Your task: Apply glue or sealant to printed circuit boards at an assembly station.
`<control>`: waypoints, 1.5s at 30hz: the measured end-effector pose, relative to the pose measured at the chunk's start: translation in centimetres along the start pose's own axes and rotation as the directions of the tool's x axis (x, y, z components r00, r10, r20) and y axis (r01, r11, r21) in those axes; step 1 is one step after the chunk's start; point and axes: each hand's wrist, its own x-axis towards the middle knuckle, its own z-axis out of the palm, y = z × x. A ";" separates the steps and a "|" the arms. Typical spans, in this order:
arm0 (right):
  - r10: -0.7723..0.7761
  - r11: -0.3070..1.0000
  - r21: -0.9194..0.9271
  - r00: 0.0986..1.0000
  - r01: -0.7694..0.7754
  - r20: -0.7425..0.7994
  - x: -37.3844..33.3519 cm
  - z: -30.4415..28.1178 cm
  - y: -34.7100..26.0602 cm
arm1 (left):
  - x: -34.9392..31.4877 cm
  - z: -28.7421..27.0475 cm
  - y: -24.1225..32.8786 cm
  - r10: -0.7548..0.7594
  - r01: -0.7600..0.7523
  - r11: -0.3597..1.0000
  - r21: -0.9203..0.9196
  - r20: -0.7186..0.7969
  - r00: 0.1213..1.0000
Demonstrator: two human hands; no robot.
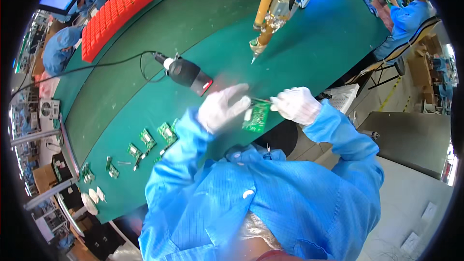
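Observation:
In front of my chest a green circuit board (256,117) with white parts hangs tilted. My right hand (296,105), in a white glove, pinches it at its upper right edge. On its other side is my left hand (221,108), also gloved, its thumb and fingers apart. The left thumb comes close to the board's edge; I cannot tell whether it touches. Beyond that hand a black handheld scanner (183,71) lies on the green tabletop, glowing red at its end. More circuit boards (147,138) lie in a row to the left.
A yellow, metal-jointed arm with a pointed tip (254,54) hangs over the table ahead. A black cable (104,64) runs from the scanner to the left. At the far left stands a red compartment tray (116,17). Co-workers sit at the left and at the far right (411,19).

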 end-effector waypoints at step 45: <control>0.909 -0.182 0.980 0.367 -0.080 0.199 12.5 8.3 -1.7 | -3.3 10.1 -13.6 -0.621 -0.013 0.138 -0.990 -0.097 0.778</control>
